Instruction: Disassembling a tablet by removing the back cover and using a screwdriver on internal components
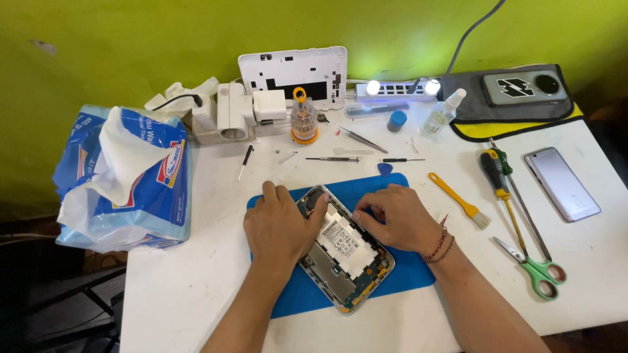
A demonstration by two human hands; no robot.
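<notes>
- Lying open on a blue work mat [392, 274] at the front of the white desk [190, 287], a small tablet [345, 250] with its back cover off shows a white battery and circuit boards.
- The left hand [280, 227] rests flat over the tablet's left edge, fingers curled down onto the frame near its upper corner; it presses rather than grips anything.
- The right hand [396, 219] sits at the tablet's right edge, fingertips bent onto the battery; its grip looks closed against the device, and whether it pinches a small part cannot be told.
- Behind the mat lie a slim screwdriver [332, 159], tweezers [362, 139] and a blue pick [385, 168].
- To the right are a yellow-handled brush [460, 200], green-handled scissors [531, 269] and a silver phone [562, 184] lying flat.
- A blue-and-white tissue pack [124, 180] stands at the desk's left edge, well apart from the hands.
- A white back cover [292, 74] leans against the green wall.
</notes>
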